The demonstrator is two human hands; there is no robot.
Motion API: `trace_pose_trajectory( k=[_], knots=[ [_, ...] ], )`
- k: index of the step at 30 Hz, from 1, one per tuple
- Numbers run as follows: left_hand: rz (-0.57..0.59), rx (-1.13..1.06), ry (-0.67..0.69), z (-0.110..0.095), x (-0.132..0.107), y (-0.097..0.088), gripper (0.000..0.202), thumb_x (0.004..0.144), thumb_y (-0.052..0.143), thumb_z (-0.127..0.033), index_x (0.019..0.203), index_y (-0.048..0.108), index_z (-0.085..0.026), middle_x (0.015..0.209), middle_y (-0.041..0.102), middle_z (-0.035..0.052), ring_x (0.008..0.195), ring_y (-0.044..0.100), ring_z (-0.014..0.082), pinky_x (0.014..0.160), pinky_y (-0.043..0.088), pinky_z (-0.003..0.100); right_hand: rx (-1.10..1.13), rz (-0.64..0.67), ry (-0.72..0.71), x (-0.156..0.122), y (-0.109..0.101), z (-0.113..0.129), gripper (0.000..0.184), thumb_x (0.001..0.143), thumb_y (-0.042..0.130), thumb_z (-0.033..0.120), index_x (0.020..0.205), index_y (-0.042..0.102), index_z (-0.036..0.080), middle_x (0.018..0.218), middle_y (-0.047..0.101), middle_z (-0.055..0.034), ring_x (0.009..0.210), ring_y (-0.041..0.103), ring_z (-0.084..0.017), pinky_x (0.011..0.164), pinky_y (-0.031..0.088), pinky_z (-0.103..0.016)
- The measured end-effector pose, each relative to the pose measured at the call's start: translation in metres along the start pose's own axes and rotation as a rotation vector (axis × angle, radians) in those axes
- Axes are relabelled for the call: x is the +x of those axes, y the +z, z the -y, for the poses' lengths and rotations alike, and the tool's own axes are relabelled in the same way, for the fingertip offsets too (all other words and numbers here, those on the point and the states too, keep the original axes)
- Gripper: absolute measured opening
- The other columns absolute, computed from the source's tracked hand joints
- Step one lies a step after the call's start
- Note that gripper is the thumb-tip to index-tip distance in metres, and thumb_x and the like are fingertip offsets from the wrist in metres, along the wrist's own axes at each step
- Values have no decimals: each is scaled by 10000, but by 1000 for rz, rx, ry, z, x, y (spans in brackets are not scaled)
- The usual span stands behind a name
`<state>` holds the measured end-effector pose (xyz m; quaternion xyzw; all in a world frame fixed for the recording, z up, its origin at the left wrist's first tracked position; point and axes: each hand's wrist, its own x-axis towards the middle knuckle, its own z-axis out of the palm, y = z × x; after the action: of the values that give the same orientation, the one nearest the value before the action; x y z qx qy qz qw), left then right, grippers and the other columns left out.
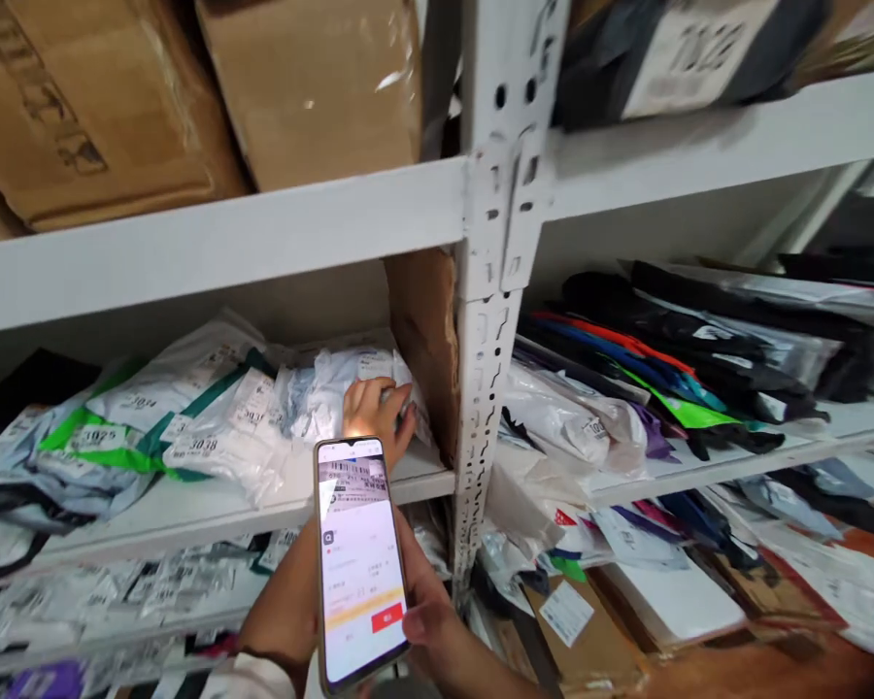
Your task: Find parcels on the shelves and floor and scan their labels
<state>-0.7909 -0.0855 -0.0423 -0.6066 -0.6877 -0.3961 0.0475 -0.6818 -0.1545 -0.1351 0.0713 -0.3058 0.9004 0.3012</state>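
Observation:
My right hand [428, 621] grips a smartphone [359, 558] upright at the bottom centre, its lit screen showing a scanned label and a red button. Behind the phone, my left hand [376, 412] reaches onto the middle shelf, its fingers curled on a crumpled white plastic parcel [320, 388]. That parcel lies at the right end of a heap of numbered mail bags [204, 427], close to a brown cardboard piece [426, 330] beside the upright. My left forearm is partly hidden by the phone.
A white metal rack upright [491, 291] splits the shelving. Cardboard boxes [117, 97] fill the top left shelf. Black and coloured bags [670, 359] crowd the right bay. More parcels and flat cartons [626, 602] lie lower down.

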Motion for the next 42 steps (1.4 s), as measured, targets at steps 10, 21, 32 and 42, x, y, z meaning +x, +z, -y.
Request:
trace_pose_trajectory(
  k=[10, 21, 32, 42],
  knots=[
    [-334, -294, -301, 102, -183, -10, 296, 938, 517, -435, 940, 693, -197, 929, 614, 77, 898, 584, 206, 817, 476, 355, -203, -214, 188, -67, -46, 23, 950, 641, 815, 340, 1471, 353, 325, 1390, 601, -59, 1227, 574, -328, 979, 429, -450],
    [461, -1743, -933, 110, -285, -14, 861, 767, 461, -837, 1492, 262, -417, 1400, 525, 110, 1135, 591, 334, 870, 492, 502, -443, -495, 158, -54, -57, -113, 530, 600, 698, 174, 1112, 574, 229, 905, 727, -8, 795, 650, -234, 693, 470, -328],
    [663, -1620, -963, 137, -352, -100, 1017, 703, 580, -825, 1531, 255, -331, 1464, 461, 150, 1237, 505, 404, 834, 525, 504, -676, -710, 56, -82, 9, -214, 321, 686, 686, 302, 999, 655, 235, 976, 734, -31, 930, 637, -274, 806, 477, -357],
    [773, -1633, -966, 164, -396, -133, 793, 772, 568, -767, 1413, 454, -314, 1331, 588, 126, 1106, 624, 336, 716, 604, 449, -719, -706, -41, -104, 43, -266, 288, 751, 667, 327, 1020, 644, 227, 1019, 716, -44, 956, 622, -272, 842, 463, -357]
  ],
)
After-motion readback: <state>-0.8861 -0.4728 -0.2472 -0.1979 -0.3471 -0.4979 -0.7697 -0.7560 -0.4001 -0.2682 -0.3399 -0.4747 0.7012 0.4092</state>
